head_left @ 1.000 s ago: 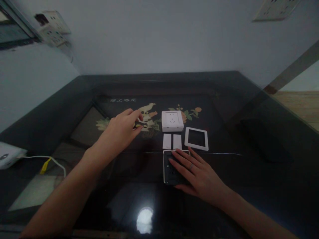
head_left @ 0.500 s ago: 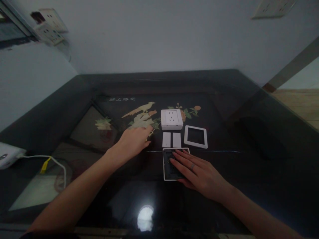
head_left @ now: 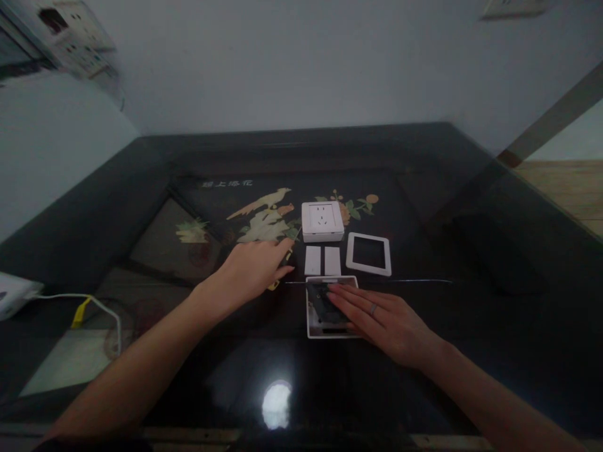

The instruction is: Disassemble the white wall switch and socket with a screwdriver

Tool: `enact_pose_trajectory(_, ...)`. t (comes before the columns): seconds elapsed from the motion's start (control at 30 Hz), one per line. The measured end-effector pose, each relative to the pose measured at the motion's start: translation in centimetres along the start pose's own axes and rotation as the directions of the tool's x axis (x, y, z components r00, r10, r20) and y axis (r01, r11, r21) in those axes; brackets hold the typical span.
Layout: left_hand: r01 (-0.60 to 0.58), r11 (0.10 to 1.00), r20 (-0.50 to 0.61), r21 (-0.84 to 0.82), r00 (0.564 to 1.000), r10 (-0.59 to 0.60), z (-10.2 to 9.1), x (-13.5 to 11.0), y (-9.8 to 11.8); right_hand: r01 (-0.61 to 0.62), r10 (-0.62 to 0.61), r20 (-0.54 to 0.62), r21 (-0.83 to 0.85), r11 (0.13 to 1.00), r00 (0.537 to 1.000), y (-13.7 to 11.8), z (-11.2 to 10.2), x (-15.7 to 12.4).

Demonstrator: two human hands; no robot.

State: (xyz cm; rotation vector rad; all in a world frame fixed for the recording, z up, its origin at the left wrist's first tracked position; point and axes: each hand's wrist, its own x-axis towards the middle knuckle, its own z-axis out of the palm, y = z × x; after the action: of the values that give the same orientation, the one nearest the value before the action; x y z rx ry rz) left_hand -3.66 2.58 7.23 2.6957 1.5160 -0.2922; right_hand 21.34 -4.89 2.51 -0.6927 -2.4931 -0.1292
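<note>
My right hand (head_left: 384, 320) holds the dark inner part of a wall switch (head_left: 324, 306) by its right side. That part sits tilted in a white square mounting box (head_left: 308, 329), whose pale inside shows along the left and lower sides. My right thumb is hidden. My left hand (head_left: 254, 267) closes around what looks like a screwdriver (head_left: 289, 254) with a yellow and black handle, lying on the table; its thin shaft points toward the white socket (head_left: 323, 220). Two white switch rockers (head_left: 313, 260) lie just above the box. A white square frame (head_left: 388, 257) lies to their right.
The dark glossy tabletop (head_left: 226, 383) has a bird and flower picture. At the left edge is a white device (head_left: 16, 295) with a white cable and yellow tag (head_left: 81, 312). Wall sockets (head_left: 82, 25) are at upper left. A dark flat object (head_left: 494, 254) lies on the right.
My right hand has tilted the dark switch part, which lay flat in the box before, so the box's inside now shows. My left hand stays by the screwdriver. The view has shifted slightly.
</note>
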Motion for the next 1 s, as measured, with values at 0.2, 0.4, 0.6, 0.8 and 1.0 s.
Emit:
enact_pose_trajectory(0.2, -0.280, 0.925, -0.074, -0.255, 0.960, 0.270, -2.2, -1.7, 0.6, -0.120, 0.129, -0.153, 0.064, 0.991, 0.980, 0.0, 0.0, 0.3)
enact_pose_trajectory(0.4, -0.422, 0.736, -0.120, -0.530, 0.896, 0.427, -2.4, -2.0, 2.4, -0.414, 0.448, -0.169, 0.201, 0.888, 0.878, -0.3, -0.8, 0.4)
enact_pose_trajectory(0.6, -0.408, 0.721, -0.206, -0.560, 0.912, 0.356, -1.8, -1.5, 3.5, -0.439, 0.491, -0.185, 0.261, 0.860, 0.851, -0.5, -1.3, 0.6)
enact_pose_trajectory(0.8, -0.419, 0.657, -0.291, -0.626, 0.908, 0.302, -1.7, -1.5, 3.7, -0.429, 0.485, -0.163, 0.290, 0.856, 0.859, -0.5, -1.4, 0.5)
enact_pose_trajectory(1.0, -0.342, 0.582, -0.247, -0.738, 0.939, 0.238, -2.0, -1.5, 4.1, -0.376, 0.413, -0.189, 0.203, 0.904, 0.891, -0.5, -1.5, 0.2)
